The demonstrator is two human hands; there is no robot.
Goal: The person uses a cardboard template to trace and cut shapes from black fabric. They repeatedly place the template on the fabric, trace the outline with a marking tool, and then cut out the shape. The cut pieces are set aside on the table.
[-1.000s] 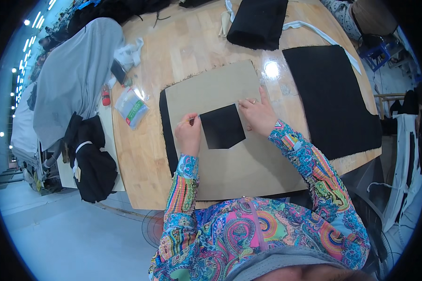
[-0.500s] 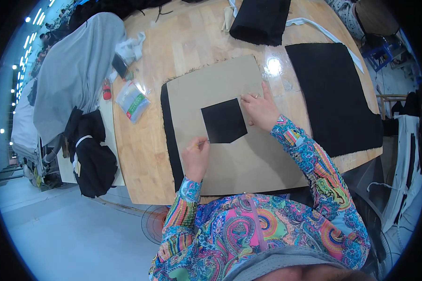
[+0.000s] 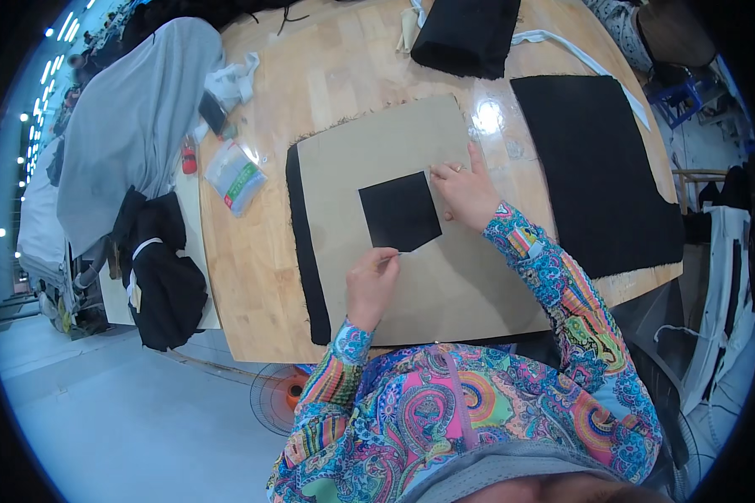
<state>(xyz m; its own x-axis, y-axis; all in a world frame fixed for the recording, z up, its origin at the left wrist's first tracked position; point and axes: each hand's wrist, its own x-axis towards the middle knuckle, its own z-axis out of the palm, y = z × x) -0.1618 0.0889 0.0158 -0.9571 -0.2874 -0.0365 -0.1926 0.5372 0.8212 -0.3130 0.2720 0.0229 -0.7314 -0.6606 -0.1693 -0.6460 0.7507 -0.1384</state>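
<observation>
A beige card sheet (image 3: 486, 285) lies over a piece of black fabric (image 3: 304, 260) that shows along its left edge. In the card's middle is a pocket-shaped black area (image 3: 401, 210) with a pointed lower edge; I cannot tell whether it is a cut-out or a separate piece. My left hand (image 3: 372, 285) is closed in a pinch at the lower edge of this shape, on a small thin pale thing whose kind I cannot make out. My right hand (image 3: 468, 193) rests on the card by the shape's upper right corner, forefinger stretched out and thumb apart.
Another black fabric piece (image 3: 600, 184) lies on the right of the wooden table (image 3: 256, 310). Folded black cloth (image 3: 466, 38) sits at the back. On the left are a plastic packet (image 3: 235, 180), a red item (image 3: 190, 158) and grey cloth (image 3: 143, 126). A fan (image 3: 277, 398) stands below.
My left hand has moved right along the lower edge of the black shape, from its left corner toward its point. My right hand stays on the card.
</observation>
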